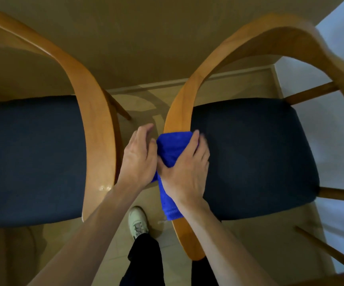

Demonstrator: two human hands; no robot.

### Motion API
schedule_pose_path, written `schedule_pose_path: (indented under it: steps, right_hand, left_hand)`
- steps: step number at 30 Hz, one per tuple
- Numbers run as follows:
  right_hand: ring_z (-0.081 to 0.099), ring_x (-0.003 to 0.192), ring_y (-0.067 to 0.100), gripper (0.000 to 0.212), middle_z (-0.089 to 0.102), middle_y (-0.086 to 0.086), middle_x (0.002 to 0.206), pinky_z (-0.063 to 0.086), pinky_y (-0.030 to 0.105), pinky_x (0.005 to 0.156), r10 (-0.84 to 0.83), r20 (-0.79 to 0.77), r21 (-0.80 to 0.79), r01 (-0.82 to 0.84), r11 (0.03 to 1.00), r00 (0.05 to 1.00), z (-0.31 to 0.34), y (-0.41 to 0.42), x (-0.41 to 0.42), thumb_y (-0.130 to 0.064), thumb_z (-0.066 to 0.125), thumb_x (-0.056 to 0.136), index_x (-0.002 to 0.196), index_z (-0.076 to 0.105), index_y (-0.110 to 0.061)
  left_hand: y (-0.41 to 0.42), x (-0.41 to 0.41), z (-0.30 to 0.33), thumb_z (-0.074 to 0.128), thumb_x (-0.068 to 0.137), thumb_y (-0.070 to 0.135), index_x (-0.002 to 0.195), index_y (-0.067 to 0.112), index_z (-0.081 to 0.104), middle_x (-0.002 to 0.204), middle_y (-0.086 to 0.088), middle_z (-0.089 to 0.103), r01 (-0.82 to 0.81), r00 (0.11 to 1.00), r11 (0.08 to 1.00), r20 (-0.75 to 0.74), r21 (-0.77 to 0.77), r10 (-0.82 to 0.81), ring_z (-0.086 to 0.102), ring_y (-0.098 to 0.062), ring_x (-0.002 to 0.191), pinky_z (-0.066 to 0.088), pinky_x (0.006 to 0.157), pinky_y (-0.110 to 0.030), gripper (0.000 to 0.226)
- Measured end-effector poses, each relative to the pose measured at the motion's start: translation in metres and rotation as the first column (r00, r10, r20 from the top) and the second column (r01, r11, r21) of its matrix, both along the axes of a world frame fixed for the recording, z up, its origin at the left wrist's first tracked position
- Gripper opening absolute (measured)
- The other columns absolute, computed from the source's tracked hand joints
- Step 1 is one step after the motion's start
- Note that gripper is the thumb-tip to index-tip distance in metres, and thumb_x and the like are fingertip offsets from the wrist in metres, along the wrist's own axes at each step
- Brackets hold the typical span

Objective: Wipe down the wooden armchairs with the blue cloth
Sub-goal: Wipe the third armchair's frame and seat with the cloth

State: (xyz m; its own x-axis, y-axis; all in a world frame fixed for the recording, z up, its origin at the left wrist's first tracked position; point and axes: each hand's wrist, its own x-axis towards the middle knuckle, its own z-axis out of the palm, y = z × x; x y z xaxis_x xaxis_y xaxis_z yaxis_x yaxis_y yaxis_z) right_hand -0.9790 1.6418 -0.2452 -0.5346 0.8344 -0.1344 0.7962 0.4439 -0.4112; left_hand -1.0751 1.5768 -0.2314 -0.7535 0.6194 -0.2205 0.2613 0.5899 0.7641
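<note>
Two wooden armchairs with dark blue seats stand side by side. The blue cloth [170, 150] is draped over the left armrest [182, 108] of the right armchair, one end hanging down below my wrist. My right hand [184, 172] lies on top of the cloth, its fingers curled over it and the armrest. Just left of the cloth, my left hand [139, 155] has its fingers extended, its edge touching the cloth. The left armchair's curved arm [96, 124] runs beside my left forearm.
A narrow strip of tiled floor [144, 104] separates the chairs, with my shoe [138, 221] and dark trouser leg on it. A beige wall rises behind. A white surface [338, 65] lies at the right. Chair legs stick out at the lower right.
</note>
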Motion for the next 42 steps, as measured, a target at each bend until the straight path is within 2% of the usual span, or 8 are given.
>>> schedule_pose_path:
  steps: [3, 9, 13, 18, 21, 24, 30, 42]
  right_hand:
    - [-0.002, 0.152, 0.032, 0.088, -0.004, 0.016, 0.164, 0.011, 0.052, 0.122, 0.279, -0.125, 0.204, -0.251, 0.946, 0.952, 0.0, 0.044, -0.042, -0.056, 0.052, 0.088, 0.158, 0.012, -0.02]
    - [0.042, 0.139, 0.025, 0.031, 0.061, 0.007, 0.132, 0.015, 0.048, 0.122, 0.513, -0.092, 0.321, -0.462, 0.827, 0.854, 0.003, 0.199, -0.116, -0.018, 0.044, 0.09, 0.11, 0.068, -0.019]
    - [0.062, 0.092, 0.024, 0.03, 0.071, 0.002, 0.089, 0.03, 0.039, 0.114, 0.624, 0.076, 0.464, -0.582, 0.668, 0.778, 0.02, 0.29, -0.111, -0.024, 0.038, 0.095, 0.095, 0.068, -0.018]
    - [0.049, 0.13, 0.025, 0.036, 0.061, 0.006, 0.133, 0.019, 0.052, 0.119, 0.605, 0.23, 0.496, -0.626, 0.601, 0.762, 0.045, 0.324, -0.1, -0.032, 0.038, 0.102, 0.114, 0.068, -0.015]
    - [0.033, 0.143, 0.021, 0.055, 0.044, 0.0, 0.15, 0.013, 0.045, 0.122, 0.902, 0.185, 0.114, -0.92, 0.374, 0.39, 0.055, 0.32, -0.103, -0.041, 0.057, 0.093, 0.144, 0.046, -0.025]
    - [0.037, 0.134, 0.019, 0.095, 0.044, -0.009, 0.143, 0.013, 0.042, 0.115, 0.901, 0.412, -0.18, -0.958, 0.226, 0.135, 0.063, 0.32, -0.122, -0.045, 0.082, 0.066, 0.146, 0.032, -0.039]
    - [0.056, 0.101, 0.024, 0.046, 0.06, -0.002, 0.099, 0.035, 0.04, 0.094, 0.736, 0.631, 0.048, -0.959, 0.279, 0.245, 0.048, 0.279, -0.14, -0.008, 0.071, 0.076, 0.116, 0.056, -0.022]
    - [0.052, 0.107, 0.029, 0.051, 0.056, 0.005, 0.117, 0.038, 0.044, 0.097, 0.926, 0.377, 0.137, -0.99, -0.039, 0.015, 0.018, 0.192, -0.105, -0.009, 0.067, 0.074, 0.122, 0.049, -0.015]
  left_hand:
    - [0.009, -0.01, 0.007, 0.04, 0.102, 0.021, 0.137, 0.02, 0.042, 0.122, 0.014, 0.048, 0.087, 0.99, 0.996, -0.109, 0.011, -0.085, 0.047, 0.01, 0.102, 0.038, 0.084, -0.002, 0.034]
    - [0.05, -0.031, 0.018, 0.044, 0.1, 0.033, 0.14, 0.03, 0.036, 0.122, 0.023, 0.04, 0.021, 0.995, 0.999, -0.097, -0.037, -0.025, 0.044, 0.016, 0.102, 0.036, 0.079, -0.008, 0.042]
    - [0.1, -0.025, 0.022, 0.048, 0.096, 0.044, 0.139, 0.033, 0.035, 0.122, 0.023, 0.041, -0.045, 0.993, 0.997, -0.107, -0.057, 0.039, 0.041, 0.012, 0.106, 0.034, 0.083, -0.015, 0.047]
    - [0.163, -0.016, 0.025, 0.059, 0.084, 0.055, 0.146, 0.021, 0.029, 0.137, 0.002, 0.044, -0.016, 0.975, 0.979, -0.219, -0.204, -0.03, 0.04, -0.016, 0.126, 0.031, 0.101, -0.032, 0.077]
    - [0.172, -0.014, 0.022, 0.067, 0.078, 0.051, 0.148, 0.016, 0.025, 0.143, -0.002, 0.037, -0.033, 0.973, 0.963, -0.228, -0.267, -0.03, 0.035, -0.021, 0.131, 0.031, 0.106, -0.037, 0.089]
    - [0.154, -0.01, 0.022, 0.068, 0.075, 0.042, 0.147, 0.014, 0.025, 0.145, -0.003, 0.035, -0.058, 0.964, 0.958, -0.264, -0.279, -0.018, 0.033, -0.022, 0.133, 0.032, 0.105, -0.038, 0.089]
    - [0.105, -0.008, 0.021, 0.07, 0.077, 0.038, 0.147, 0.017, 0.025, 0.148, -0.002, 0.031, -0.079, 0.97, 0.956, -0.244, -0.282, 0.008, 0.029, -0.021, 0.137, 0.03, 0.107, -0.037, 0.086]
    - [0.066, -0.014, 0.019, 0.064, 0.075, 0.05, 0.15, 0.014, 0.021, 0.15, -0.002, 0.031, -0.06, 0.982, 0.963, -0.187, -0.262, 0.01, 0.028, -0.017, 0.138, 0.019, 0.103, -0.026, 0.094]
